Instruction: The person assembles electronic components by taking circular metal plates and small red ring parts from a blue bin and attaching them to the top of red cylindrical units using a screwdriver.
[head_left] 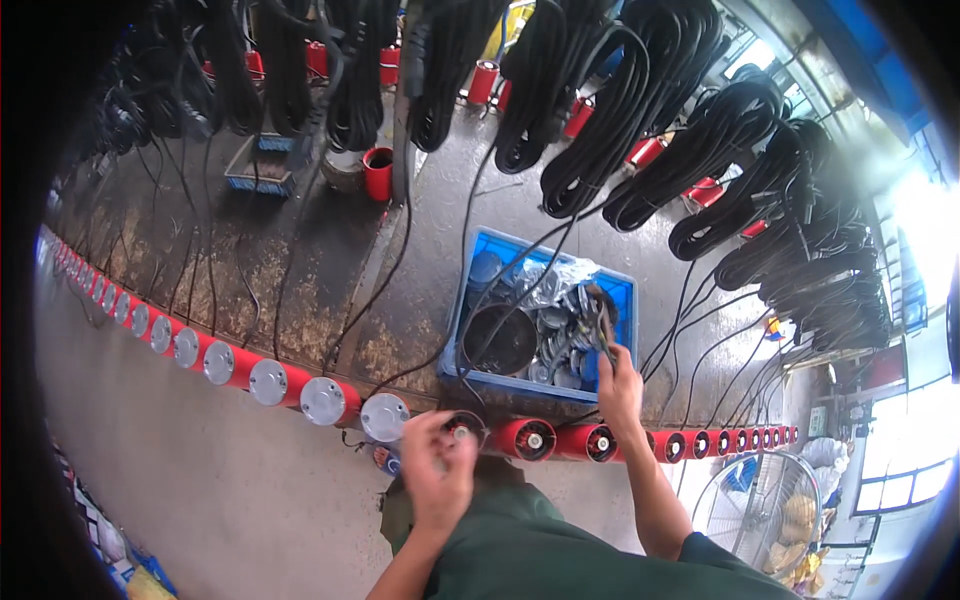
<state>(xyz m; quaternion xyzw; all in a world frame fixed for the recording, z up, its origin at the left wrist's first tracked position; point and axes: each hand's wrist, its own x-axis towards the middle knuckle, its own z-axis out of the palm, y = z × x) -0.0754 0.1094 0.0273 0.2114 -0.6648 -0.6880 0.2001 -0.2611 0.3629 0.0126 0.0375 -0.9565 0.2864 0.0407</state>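
My left hand (440,472) is raised at the open end of a red cylinder (478,425) in the front row. Its fingers curl in front of that end but are smeared by motion, so whether they hold anything is unclear. My right hand (622,385) is closed around a dark, long tool (603,320) over the right side of a blue crate (535,385); its exact kind cannot be made out. Inside the crate are silver round caps (568,374), a dark round dish (500,338) and crumpled clear plastic (560,278).
Red cylinders line the bench's front edge; those on the left carry silver caps (322,401), while those on the right show open ends (600,443). Coiled black cables (600,130) hang overhead, their leads trailing across the bench (420,260). A fan cage (760,500) stands at the right.
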